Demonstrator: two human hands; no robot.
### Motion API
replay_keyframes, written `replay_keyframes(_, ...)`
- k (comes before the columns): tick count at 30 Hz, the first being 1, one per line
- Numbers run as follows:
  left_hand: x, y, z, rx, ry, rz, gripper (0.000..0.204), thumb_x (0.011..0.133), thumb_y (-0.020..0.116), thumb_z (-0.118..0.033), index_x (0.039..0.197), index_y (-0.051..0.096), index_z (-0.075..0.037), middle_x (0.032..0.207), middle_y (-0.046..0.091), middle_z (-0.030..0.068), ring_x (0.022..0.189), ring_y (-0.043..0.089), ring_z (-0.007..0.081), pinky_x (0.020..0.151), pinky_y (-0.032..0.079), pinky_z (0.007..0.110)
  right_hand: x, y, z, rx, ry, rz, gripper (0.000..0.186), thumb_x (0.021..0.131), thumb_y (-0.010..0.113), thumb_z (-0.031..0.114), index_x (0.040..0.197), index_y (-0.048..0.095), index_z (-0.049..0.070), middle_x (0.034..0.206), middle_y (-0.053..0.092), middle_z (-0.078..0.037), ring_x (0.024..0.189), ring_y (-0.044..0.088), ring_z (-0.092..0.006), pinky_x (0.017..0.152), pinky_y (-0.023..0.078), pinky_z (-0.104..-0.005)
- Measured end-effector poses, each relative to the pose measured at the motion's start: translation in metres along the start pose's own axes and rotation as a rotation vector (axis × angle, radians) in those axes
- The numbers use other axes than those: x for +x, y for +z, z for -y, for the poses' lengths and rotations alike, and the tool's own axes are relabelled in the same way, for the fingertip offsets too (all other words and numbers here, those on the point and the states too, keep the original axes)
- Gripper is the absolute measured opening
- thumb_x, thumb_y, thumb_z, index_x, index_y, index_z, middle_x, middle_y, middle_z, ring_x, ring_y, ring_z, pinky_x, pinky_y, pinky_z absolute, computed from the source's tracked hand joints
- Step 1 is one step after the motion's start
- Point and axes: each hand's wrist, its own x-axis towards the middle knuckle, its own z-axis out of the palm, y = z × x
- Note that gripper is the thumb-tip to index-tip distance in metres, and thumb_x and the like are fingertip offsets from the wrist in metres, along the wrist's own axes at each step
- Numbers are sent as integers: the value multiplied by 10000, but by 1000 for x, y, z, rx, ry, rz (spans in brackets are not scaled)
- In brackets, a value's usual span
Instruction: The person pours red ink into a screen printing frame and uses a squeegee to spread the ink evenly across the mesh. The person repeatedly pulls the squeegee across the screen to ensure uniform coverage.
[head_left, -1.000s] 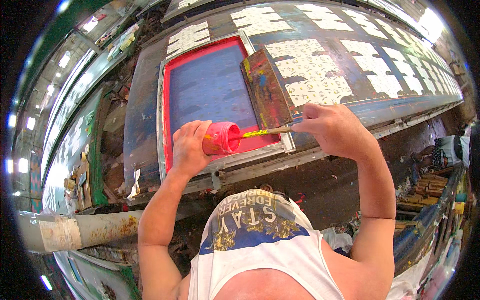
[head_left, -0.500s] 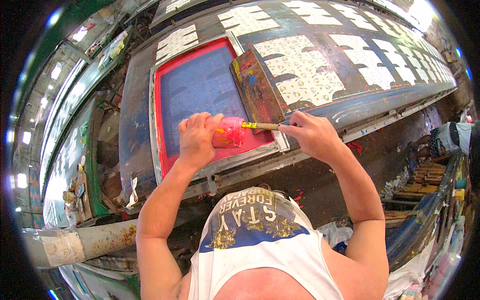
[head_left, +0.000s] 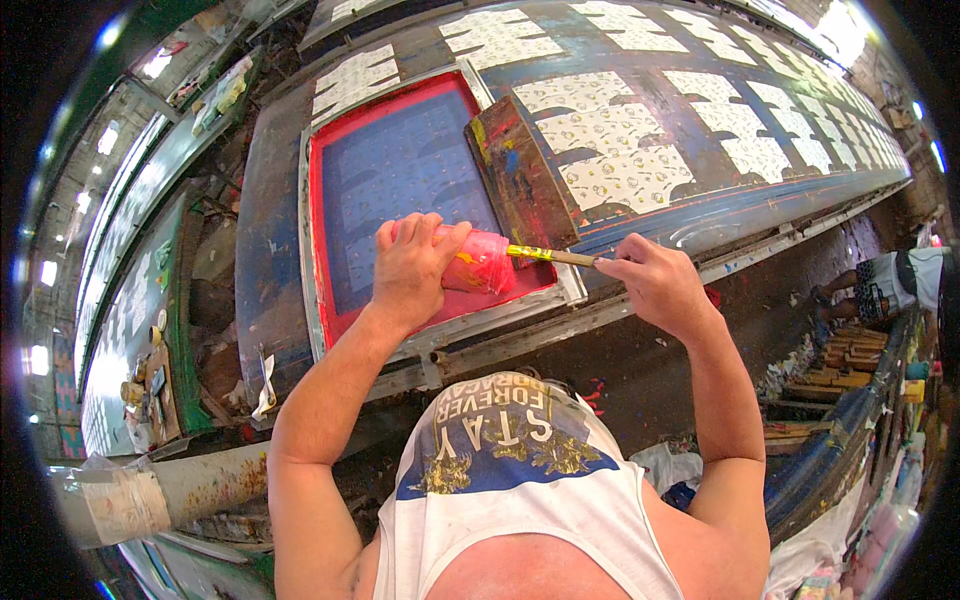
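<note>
My left hand (head_left: 415,265) is wrapped round a red, paint-smeared plastic jar (head_left: 480,262), tipped on its side with its mouth toward the right. In the fingers of my right hand (head_left: 655,280) is the end of a wooden stick (head_left: 555,255) smeared with yellow. The stick's far end goes into the jar's mouth and is hidden there. Both hands are above the near end of a screen printing frame (head_left: 310,230) with a blue mesh and red borders. A paint-stained wooden board (head_left: 525,175) leans on the frame's right side.
White printed fabric pieces (head_left: 615,130) lie in rows along the long dark table (head_left: 262,200). A metal rail (head_left: 640,306) runs along its near edge. Wooden blocks (head_left: 855,360) are stacked at the right. A thick pipe (head_left: 200,492) crosses the lower left.
The jar and both hands have moved right and slightly toward me. More of the yellow-smeared stick now shows outside the jar's mouth.
</note>
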Motion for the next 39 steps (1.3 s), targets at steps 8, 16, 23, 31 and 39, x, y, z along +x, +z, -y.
replay_keyframes(8, -20, -12, 19, 80, 37, 19, 731, 760, 807, -77, 1470, 695, -209, 1352, 640, 114, 1331, 597, 332, 1117, 400, 563, 4, 5, 11, 21, -13, 27, 322, 873, 765, 40, 1153, 854, 171, 1000, 671, -68, 870, 748, -301, 707, 617, -445)
replay_keyframes(16, -66, -29, 49, 158, -23, 59, 651, 821, 782, -85, 1453, 710, -223, 1339, 616, 95, 1303, 559, 306, 1106, 397, 556, 32, 26, 32, 85, -79, 79, 367, 843, 771, -1, 1168, 847, 153, 1002, 680, -69, 872, 746, -311, 719, 615, -450)
replay_keyframes(23, -117, -54, 74, 217, -136, 122, 629, 838, 775, -83, 1450, 718, -216, 1363, 615, 96, 1307, 559, 305, 1140, 394, 556, 58, 56, 48, 166, -195, 77, 410, 854, 758, 28, 1229, 843, 172, 1029, 688, -66, 886, 751, -311, 708, 620, -452)
replay_keyframes(31, -171, -85, 96, 302, -223, 181, 685, 809, 800, -69, 1472, 698, -207, 1332, 602, 91, 1326, 558, 309, 1144, 394, 556, 85, 125, 97, 268, -323, 81, 485, 858, 751, 47, 1314, 818, 196, 1085, 667, -75, 938, 747, -305, 731, 627, -451)
replay_keyframes(39, -200, -109, 117, 398, -277, 239, 748, 779, 818, -51, 1492, 664, -213, 1320, 597, 89, 1321, 555, 310, 1123, 397, 554, 119, 188, 159, 359, -366, -8, 509, 888, 772, 41, 1371, 789, 201, 1123, 683, -69, 940, 739, -303, 676, 617, -456)
